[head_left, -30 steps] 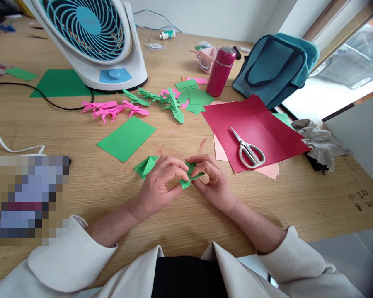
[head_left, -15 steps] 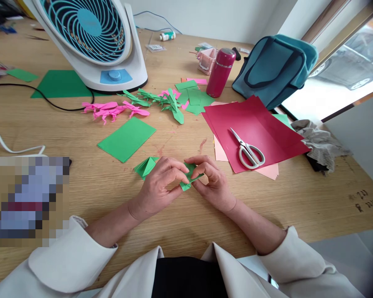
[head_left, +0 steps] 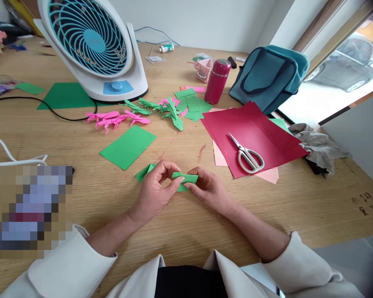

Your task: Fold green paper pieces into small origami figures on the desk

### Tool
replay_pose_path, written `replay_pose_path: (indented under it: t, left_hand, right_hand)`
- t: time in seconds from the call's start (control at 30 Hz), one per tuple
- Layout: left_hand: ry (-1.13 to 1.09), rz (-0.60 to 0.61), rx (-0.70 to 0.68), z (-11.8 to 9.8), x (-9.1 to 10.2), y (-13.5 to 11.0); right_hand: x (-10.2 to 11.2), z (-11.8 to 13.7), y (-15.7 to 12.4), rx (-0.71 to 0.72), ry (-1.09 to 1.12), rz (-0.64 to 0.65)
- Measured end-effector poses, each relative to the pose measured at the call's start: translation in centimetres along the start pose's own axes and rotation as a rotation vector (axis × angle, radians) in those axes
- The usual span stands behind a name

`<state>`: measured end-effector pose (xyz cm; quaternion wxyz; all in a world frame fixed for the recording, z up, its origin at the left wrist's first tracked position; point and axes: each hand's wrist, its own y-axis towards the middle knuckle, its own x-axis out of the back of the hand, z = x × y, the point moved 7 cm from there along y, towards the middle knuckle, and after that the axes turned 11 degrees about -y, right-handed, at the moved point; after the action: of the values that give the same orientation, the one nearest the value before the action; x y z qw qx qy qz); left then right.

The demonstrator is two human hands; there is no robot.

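Note:
Both my hands pinch a small folded green paper piece (head_left: pixel 185 179) just above the wooden table (head_left: pixel 298 198). My left hand (head_left: pixel 155 192) grips its left end with thumb and fingers closed. My right hand (head_left: pixel 209 191) holds its right end, fingers curled. Another folded green piece (head_left: pixel 143 171) lies on the table just left of my left hand. A flat green sheet (head_left: pixel 128 146) lies beyond it.
Red sheets (head_left: pixel 255 132) with white-handled scissors (head_left: pixel 247 154) lie to the right. Pink (head_left: pixel 115 118) and green (head_left: pixel 164 108) folded figures lie mid-table. A fan (head_left: pixel 93 45), a magenta flask (head_left: pixel 216 81), a teal bag (head_left: pixel 269 76) and a grey cloth (head_left: pixel 318 145) stand further off. Cables run at left.
The green piece has been turned and flattened into a narrow horizontal strip between my fingers. The view has tilted slightly, so everything sits a little lower in the picture.

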<state>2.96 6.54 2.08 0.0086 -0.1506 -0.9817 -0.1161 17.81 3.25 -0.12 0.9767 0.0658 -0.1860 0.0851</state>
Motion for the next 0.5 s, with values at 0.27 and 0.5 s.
replay_pose_path:
  t: [0.27, 0.5]
  left_hand:
    - [-0.054, 0.056, 0.087, 1.2, -0.5, 0.3]
    - [0.006, 0.040, 0.040, 0.5, -0.2, 0.2]
  right_hand:
    - [-0.4, -1.7, 0.0, -0.111, 0.065, 0.021]
    - [-0.5, -2.0, 0.0, -0.130, 0.062, -0.008]
